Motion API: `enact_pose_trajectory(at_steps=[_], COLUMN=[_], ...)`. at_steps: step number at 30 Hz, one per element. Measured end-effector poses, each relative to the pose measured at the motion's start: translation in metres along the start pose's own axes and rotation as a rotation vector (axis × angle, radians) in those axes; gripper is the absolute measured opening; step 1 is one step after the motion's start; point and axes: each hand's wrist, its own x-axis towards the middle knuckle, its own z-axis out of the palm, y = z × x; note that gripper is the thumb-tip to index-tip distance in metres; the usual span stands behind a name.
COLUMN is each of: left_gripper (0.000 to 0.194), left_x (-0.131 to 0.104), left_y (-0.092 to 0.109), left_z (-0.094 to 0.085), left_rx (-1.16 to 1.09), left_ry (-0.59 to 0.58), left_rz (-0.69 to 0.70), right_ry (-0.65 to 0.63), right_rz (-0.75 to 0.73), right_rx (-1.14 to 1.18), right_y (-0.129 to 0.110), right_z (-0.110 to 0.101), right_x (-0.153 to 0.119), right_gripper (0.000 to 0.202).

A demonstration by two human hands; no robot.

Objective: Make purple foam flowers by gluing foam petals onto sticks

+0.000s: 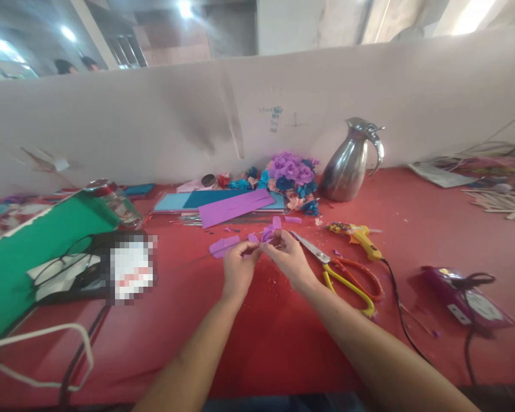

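Observation:
Both hands meet over the middle of the red table (257, 343), fingers pinched together. My right hand (290, 257) is closed on a small purple paper piece (269, 232). My left hand (240, 269) is closed too, its fingertips touching the same spot; what it grips is too small to name. Loose purple paper (224, 246) lies just left of the fingers. Scissors (326, 260) with red and yellow handles rest right of my right hand, and a yellow glue gun (367, 243) is beyond them. Behind the hands, a flat purple strip (236, 208) lies over blue sheets (171, 201).
Purple paper flowers (290, 169) and a steel jug (347, 163) stand near the back wall. At left are a glass jar (115, 203), a black bag (98, 286) and a green board (30, 257). A maroon pouch (467, 297) with a cable lies right.

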Motion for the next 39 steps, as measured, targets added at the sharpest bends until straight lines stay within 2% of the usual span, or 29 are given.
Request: enact_pose_trajectory(at_steps=[4,6,14,19,23,27,31,39], left_gripper=[0.001,0.001,0.015,0.014,0.019,0.02,0.021,0.018], left_x=[-0.003,-0.003,0.002,0.004,0.007,0.006,0.006,0.01], left_y=[0.004,0.004,-0.003,0.001,0.001,0.002,0.003,-0.001], left_z=[0.0,0.0,-0.001,-0.002,-0.004,-0.003,-0.004,-0.007], left_rx=[0.105,0.109,-0.028,-0.254,-0.423,-0.487,-0.477,-0.412], left_ry=[0.041,0.046,-0.011,-0.093,-0.176,-0.27,-0.317,-0.367], left_rz=[0.116,0.123,-0.012,-0.128,-0.201,-0.189,-0.175,-0.133], right_ry=[-0.003,-0.016,-0.031,-0.013,-0.055,-0.136,-0.209,-0.286], right_rz=[-0.009,0.001,0.002,0.046,0.033,0.036,0.01,-0.166], right_rx=[-0.024,-0.022,0.001,0.102,0.235,0.267,0.243,0.045], right_y=[0.002,0.003,-0.001,-0.016,-0.024,-0.029,-0.033,-0.037], right_z=[0.003,0.002,0.0,-0.008,-0.016,-0.022,-0.027,-0.029], right_x=[-0.001,0.0,0.0,0.0,0.003,0.007,0.008,0.003], right_gripper=[0.023,0.023,0.014,0.019,0.022,0.023,0.02,0.014])
